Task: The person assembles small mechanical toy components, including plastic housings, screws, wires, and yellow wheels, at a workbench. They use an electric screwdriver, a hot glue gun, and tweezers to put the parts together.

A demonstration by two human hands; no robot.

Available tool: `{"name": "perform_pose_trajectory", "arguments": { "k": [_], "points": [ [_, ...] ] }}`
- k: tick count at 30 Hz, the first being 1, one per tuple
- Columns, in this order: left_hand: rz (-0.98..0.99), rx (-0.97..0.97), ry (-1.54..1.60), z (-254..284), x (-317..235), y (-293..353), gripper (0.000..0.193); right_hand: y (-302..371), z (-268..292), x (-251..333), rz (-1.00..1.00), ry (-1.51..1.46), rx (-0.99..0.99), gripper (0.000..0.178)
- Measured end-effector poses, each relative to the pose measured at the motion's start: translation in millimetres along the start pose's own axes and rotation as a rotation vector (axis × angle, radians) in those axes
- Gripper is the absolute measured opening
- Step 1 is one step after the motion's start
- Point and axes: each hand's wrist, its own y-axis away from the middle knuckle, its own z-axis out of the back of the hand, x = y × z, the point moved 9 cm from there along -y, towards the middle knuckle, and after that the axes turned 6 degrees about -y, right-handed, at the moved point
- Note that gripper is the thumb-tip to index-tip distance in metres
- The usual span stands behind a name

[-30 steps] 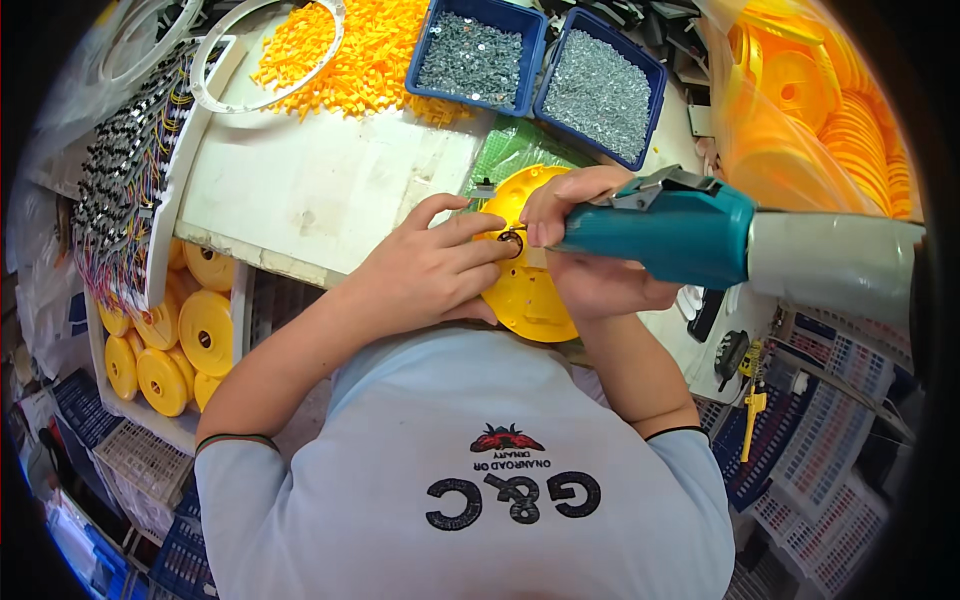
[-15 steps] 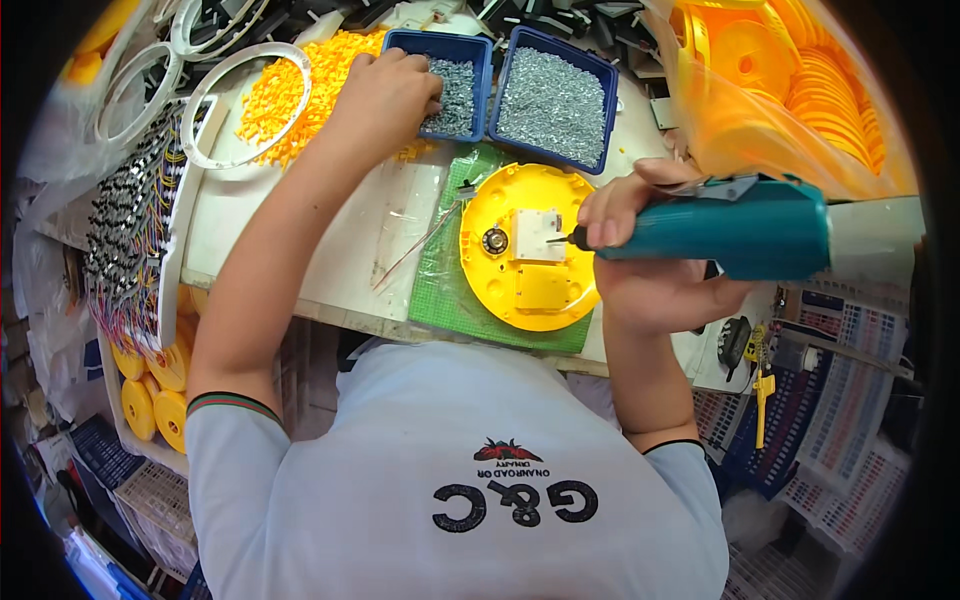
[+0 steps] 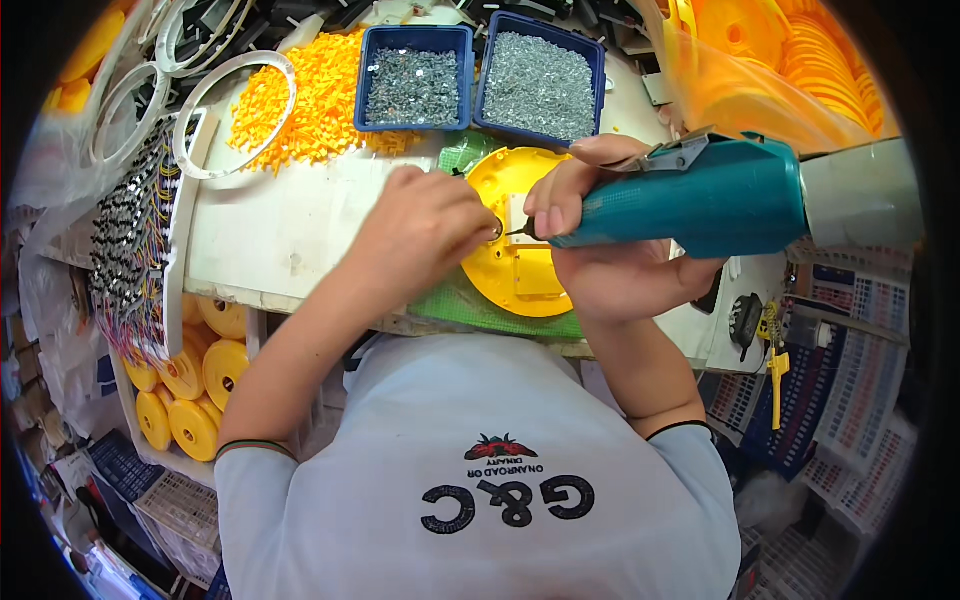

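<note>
My right hand [image 3: 610, 235] is wrapped round a teal electric screwdriver [image 3: 705, 195], held almost level with its thin bit pointing left. The bit's tip is over a round yellow plastic housing [image 3: 535, 292], by the white block [image 3: 516, 212] mounted on it. Close to that tip, my left hand [image 3: 425, 230] is closed in a pinch above the housing's left part. Whatever its fingertips hold is too small to make out. Under the housing lies a green mat [image 3: 450, 308], partly covered by my left forearm.
Two blue bins hold small metal parts: the left bin [image 3: 468, 85] and the right bin [image 3: 598, 95]. Beside them are a heap of small yellow pieces [image 3: 330, 90] and a white ring [image 3: 182, 150]. Bundled wires [image 3: 130, 250] hang far left; bagged yellow discs [image 3: 815, 75] sit far right.
My left hand has come from the left blue bin down to the yellow housing, its fingers pinched. My right hand and the screwdriver have shifted slightly left, and the whole view has shifted a little.
</note>
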Motion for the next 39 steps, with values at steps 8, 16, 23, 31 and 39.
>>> {"name": "perform_pose_trajectory", "arguments": {
  "k": [8, 16, 23, 31, 39],
  "points": [
    [0.057, -0.1, 0.12, -9.7, -5.5, 12.1, 0.011, 6.3, -7.7, -4.3, 0.004, -0.025, 0.063, 0.111],
    [0.221, -0.125, 0.442, -19.5, 6.4, 21.5, 0.013, 8.2, -4.6, 2.0, 0.035, -0.053, -0.038, 0.108],
    [0.221, -0.168, 0.408, -20.3, 4.5, 25.5, 0.012, 4.0, -13.8, 7.5, 0.106, -0.185, 0.028, 0.114],
    [0.363, -0.249, 0.648, -19.0, 9.9, 28.9, 0.009, -5.3, -29.2, 23.2, 0.132, -0.057, 0.142, 0.104],
    [0.501, -0.194, 0.857, -32.0, 11.1, 33.8, 0.007, -3.9, -31.8, 25.5, 0.124, -0.011, 0.128, 0.101]
  ]
}}
